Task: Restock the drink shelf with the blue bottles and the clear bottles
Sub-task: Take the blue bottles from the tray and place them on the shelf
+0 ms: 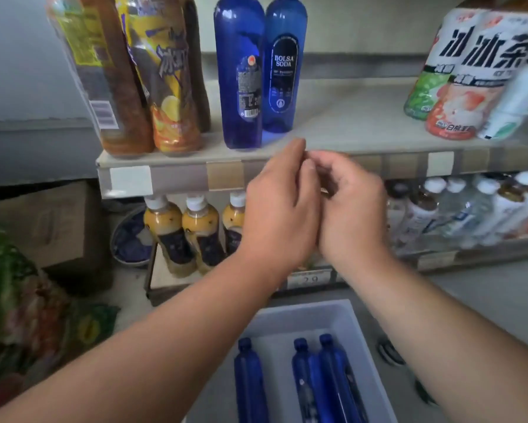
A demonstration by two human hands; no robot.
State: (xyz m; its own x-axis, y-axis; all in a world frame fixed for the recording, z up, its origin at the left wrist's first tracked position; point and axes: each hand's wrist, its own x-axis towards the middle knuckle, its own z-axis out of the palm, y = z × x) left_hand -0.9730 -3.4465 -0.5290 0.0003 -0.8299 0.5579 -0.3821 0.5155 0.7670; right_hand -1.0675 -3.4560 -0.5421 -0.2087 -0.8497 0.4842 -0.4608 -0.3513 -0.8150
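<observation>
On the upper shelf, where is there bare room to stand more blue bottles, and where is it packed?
Bare shelf board runs from the two standing blue bottles rightward to the white tea multipack. Left of the blue bottles, the amber tea bottles crowd the end. Both hands meet before the shelf's front edge.

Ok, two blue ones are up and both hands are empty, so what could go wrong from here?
1. The front blue bottle stands close to the shelf edge; a nudge while placing the next one could tip it off.
2. The tea bottles crowd it on one side, so a new bottle squeezed there might topple them; the bare shelf on the other side looks safer.
3. Both hands are at shelf height, while the bin of bottles sits low, mostly out of view.
</observation>
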